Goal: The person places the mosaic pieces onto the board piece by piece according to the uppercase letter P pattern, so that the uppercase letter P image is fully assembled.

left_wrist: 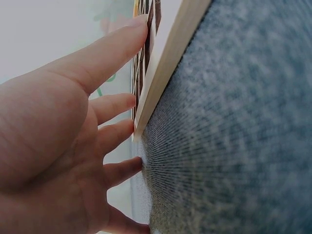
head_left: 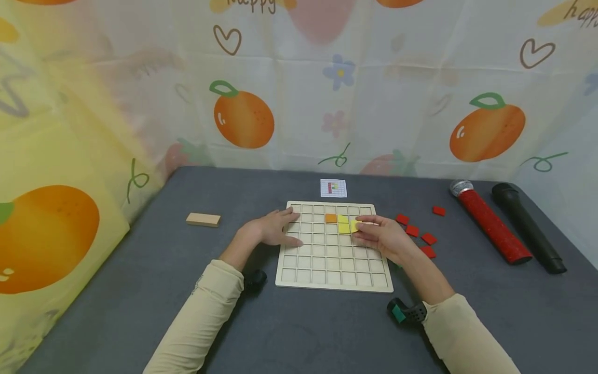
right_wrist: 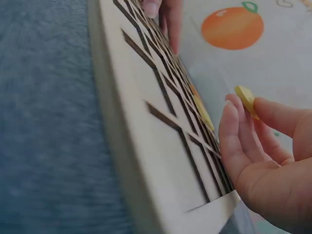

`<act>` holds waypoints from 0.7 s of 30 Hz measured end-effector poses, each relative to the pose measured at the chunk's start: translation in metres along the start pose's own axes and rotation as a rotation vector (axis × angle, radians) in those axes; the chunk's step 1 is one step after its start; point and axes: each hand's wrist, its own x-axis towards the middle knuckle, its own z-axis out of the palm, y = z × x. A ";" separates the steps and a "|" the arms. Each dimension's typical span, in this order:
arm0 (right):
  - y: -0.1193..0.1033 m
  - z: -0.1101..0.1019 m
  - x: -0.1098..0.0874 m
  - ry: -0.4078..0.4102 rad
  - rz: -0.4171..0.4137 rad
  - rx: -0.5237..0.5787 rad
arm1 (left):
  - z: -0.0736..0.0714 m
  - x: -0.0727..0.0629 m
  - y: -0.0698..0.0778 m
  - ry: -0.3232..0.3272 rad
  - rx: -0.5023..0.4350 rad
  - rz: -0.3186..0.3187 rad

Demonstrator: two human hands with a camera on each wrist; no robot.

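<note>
A pale wooden grid board (head_left: pixel 317 278) lies on the dark table. Set in its upper cells are one orange square tile (head_left: pixel 330 218) and two yellow square tiles (head_left: pixel 343 228). Between thumb and fingers my right hand (head_left: pixel 380 236) pinches another yellow tile (right_wrist: pixel 246 100), held just over the board beside the placed ones. Spread straight, the fingers of my left hand (head_left: pixel 275 228) rest at the board's left edge, with the thumb (left_wrist: pixel 117 48) over its rim.
Several red tiles (head_left: pixel 412 230) lie scattered right of the board. Farther right are a red microphone (head_left: pixel 495 223) and a black microphone (head_left: pixel 528 228). A small printed card (head_left: pixel 334 188) lies behind the board, a wooden block (head_left: pixel 203 219) to the left. A patterned curtain (head_left: pixel 289 93) hangs behind the table.
</note>
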 end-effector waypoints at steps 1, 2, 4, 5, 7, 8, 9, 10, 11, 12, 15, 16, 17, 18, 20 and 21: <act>0.001 0.000 0.000 0.006 0.000 0.000 | 0.000 0.000 0.000 0.000 0.001 0.001; 0.002 0.001 -0.001 0.010 -0.001 -0.002 | 0.000 0.001 0.000 0.002 0.002 0.001; 0.005 0.002 -0.002 0.017 -0.006 -0.031 | -0.001 0.001 -0.001 0.001 0.004 0.003; 0.005 0.003 -0.002 0.020 -0.012 -0.056 | -0.001 0.001 -0.001 0.001 0.004 0.003; 0.007 0.004 -0.004 0.029 -0.027 -0.109 | -0.001 0.002 -0.002 -0.003 0.004 0.003; 0.008 0.005 -0.005 0.036 -0.034 -0.136 | 0.000 0.002 -0.003 -0.003 0.004 0.008; 0.008 0.006 -0.005 0.044 -0.041 -0.162 | 0.000 0.002 -0.003 -0.005 0.003 0.010; 0.009 0.007 -0.005 0.052 -0.046 -0.183 | -0.001 0.002 -0.003 -0.006 0.003 0.013; 0.009 0.008 -0.005 0.062 -0.052 -0.201 | -0.001 0.002 -0.003 -0.004 0.002 0.019; 0.009 0.010 -0.006 0.072 -0.055 -0.213 | -0.001 0.001 -0.003 -0.004 0.001 0.024; 0.010 0.011 -0.005 0.092 -0.063 -0.227 | -0.002 0.001 -0.004 -0.003 -0.004 0.038; 0.011 0.011 -0.004 0.098 -0.066 -0.226 | -0.002 0.000 -0.004 -0.003 -0.004 0.043; 0.011 0.011 -0.004 0.105 -0.068 -0.228 | -0.002 0.000 -0.004 -0.005 -0.004 0.045; 0.012 0.011 -0.004 0.111 -0.067 -0.232 | -0.001 0.000 -0.004 -0.006 -0.004 0.046; 0.013 0.011 -0.003 0.120 -0.070 -0.243 | -0.001 0.000 -0.004 -0.003 -0.004 0.048; 0.013 0.012 -0.003 0.128 -0.070 -0.251 | -0.001 0.000 -0.004 -0.002 -0.005 0.049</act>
